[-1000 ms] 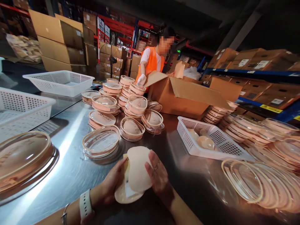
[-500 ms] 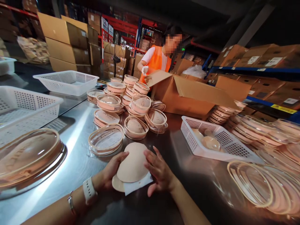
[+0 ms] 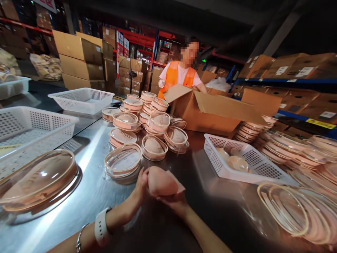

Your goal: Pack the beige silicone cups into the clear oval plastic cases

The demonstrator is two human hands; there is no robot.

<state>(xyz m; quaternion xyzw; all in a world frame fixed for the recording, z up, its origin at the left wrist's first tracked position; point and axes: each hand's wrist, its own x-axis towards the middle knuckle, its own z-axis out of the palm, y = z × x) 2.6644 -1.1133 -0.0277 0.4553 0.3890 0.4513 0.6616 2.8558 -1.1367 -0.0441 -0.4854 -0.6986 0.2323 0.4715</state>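
Pad (image 3: 162, 181) lifted, cupped between both hands' fingers (image 3: 143, 179).

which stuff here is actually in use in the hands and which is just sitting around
In hand:
- beige rounded foam pad, held between the left hand and right hand
- thin white paper sheet under it

Lying about:
- clear oval plastic case, open, nearest the hands
- white perforated plastic basket with more pads
- open brown cardboard box
- co-worker in an orange vest

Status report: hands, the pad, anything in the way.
Left hand and right hand both grip the beige pad above the steel table. Clear round case sits just beyond. Nothing between.
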